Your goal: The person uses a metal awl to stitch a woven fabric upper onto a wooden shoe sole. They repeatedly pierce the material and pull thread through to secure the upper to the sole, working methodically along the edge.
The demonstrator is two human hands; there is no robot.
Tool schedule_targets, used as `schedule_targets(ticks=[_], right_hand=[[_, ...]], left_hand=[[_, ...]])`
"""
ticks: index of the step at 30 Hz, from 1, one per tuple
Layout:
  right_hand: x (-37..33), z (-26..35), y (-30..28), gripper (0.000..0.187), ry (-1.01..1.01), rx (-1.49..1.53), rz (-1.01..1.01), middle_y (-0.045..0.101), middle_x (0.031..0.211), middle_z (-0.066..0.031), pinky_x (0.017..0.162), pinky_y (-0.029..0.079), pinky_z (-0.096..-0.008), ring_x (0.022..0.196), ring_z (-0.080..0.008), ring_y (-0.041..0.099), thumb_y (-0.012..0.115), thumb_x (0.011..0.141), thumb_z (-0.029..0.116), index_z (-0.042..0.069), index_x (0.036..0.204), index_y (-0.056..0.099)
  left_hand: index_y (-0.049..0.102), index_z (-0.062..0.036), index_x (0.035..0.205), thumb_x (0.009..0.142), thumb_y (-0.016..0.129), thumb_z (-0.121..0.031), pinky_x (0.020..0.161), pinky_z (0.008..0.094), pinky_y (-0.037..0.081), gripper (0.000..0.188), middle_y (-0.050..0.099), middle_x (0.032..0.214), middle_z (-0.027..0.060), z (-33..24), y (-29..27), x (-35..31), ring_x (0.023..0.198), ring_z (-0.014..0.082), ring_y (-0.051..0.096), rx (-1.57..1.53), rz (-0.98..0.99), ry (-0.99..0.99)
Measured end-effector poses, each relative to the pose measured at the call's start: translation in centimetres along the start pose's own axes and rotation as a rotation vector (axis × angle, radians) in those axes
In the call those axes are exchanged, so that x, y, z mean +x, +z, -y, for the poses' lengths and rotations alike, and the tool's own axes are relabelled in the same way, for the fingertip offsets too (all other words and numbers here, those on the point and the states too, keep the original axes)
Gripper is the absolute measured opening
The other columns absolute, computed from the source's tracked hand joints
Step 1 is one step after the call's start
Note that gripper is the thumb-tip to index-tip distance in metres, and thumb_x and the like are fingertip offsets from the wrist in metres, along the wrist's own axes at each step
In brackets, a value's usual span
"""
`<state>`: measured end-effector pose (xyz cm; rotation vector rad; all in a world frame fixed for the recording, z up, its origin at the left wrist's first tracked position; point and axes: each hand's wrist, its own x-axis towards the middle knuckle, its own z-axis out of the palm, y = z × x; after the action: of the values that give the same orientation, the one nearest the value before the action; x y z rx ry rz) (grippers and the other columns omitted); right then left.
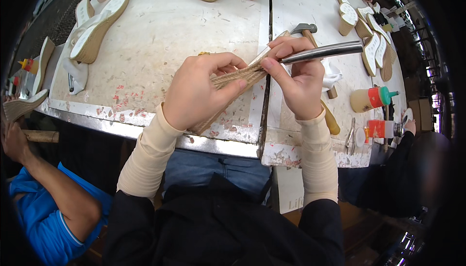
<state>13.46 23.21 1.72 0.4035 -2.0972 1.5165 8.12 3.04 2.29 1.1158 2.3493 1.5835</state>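
Between my hands, above the front of the white work table, is a wedge shoe sole (238,77) with braided rope-like sides and a thin white edge. My left hand (191,89) is closed round it, its thumb pressing along the braid. In my right hand (302,79) is a shiny metal rod-like tool (330,52), its thick end pointing right. The tool's other end meets the braided side near my right thumb; its tip is hidden. My right fingertips also touch the far end of the sole.
A hammer (305,29) lies beyond my right hand. To the right are a green-capped glue bottle (371,98), metal pliers (350,137) and several wedge soles (371,52). More soles (99,30) stand at the left. A co-worker's hand (15,142) holds another sole at far left.
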Motion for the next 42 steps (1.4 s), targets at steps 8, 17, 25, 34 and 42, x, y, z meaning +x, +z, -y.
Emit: schedule_targets(ticks=[8,17,25,34,42], right_hand=[[0.0,0.1,-0.7,0.023,0.042,0.217,-0.047,0.062,0.100,-0.0114,0.082,0.050,-0.0268,0.090,-0.0142,0.060,0.073,0.082,-0.002,0.000,0.096,0.056],[-0.1,0.2,-0.3,0.024,0.066,0.227,-0.058,0.061,0.098,-0.0106,0.084,0.048,-0.0268,0.092,-0.0137,0.059,0.074,0.081,-0.002,0.000,0.096,0.056],[-0.2,0.6,0.5,0.023,0.051,0.161,-0.117,0.060,0.094,-0.0083,0.084,0.046,-0.0274,0.087,-0.0135,0.057,0.073,0.081,-0.003,0.000,0.095,0.056],[0.0,0.2,0.1,0.025,0.012,0.019,-0.066,0.062,0.086,-0.0062,0.085,0.045,-0.0289,0.091,-0.0133,0.057,0.074,0.081,-0.002,0.001,0.099,0.057],[0.1,-0.4,-0.3,0.025,-0.004,0.132,-0.049,0.063,0.087,-0.0067,0.089,0.045,-0.0312,0.095,-0.0152,0.058,0.074,0.081,-0.002,0.003,0.096,0.055]], left_hand=[[0.071,-0.0039,0.095,0.079,0.073,-0.022,0.074,0.0340,0.054,0.024,0.070,0.079,0.0142,0.5,0.0,0.3,0.077,0.0271,0.070,-0.010,0.004,0.002],[0.070,0.0021,0.100,0.078,0.074,-0.013,0.081,0.0315,0.052,0.027,0.070,0.091,0.0143,-0.7,1.2,1.2,0.085,0.0198,0.068,-0.031,-0.004,0.024],[0.070,0.0042,0.099,0.080,0.072,-0.008,0.081,0.0291,0.052,0.022,0.069,0.088,0.0114,-0.5,1.5,1.1,0.084,0.0177,0.066,-0.124,-0.011,-0.022],[0.070,0.0023,0.098,0.079,0.072,-0.007,0.078,0.0280,0.050,0.021,0.070,0.087,0.0098,-0.5,1.4,1.1,0.081,0.0149,0.064,-0.113,-0.009,-0.031],[0.070,-0.0018,0.095,0.072,0.075,-0.014,0.072,0.0325,0.051,0.027,0.069,0.086,0.0106,-0.3,1.5,0.9,0.076,0.0242,0.064,-0.035,-0.057,0.059]])
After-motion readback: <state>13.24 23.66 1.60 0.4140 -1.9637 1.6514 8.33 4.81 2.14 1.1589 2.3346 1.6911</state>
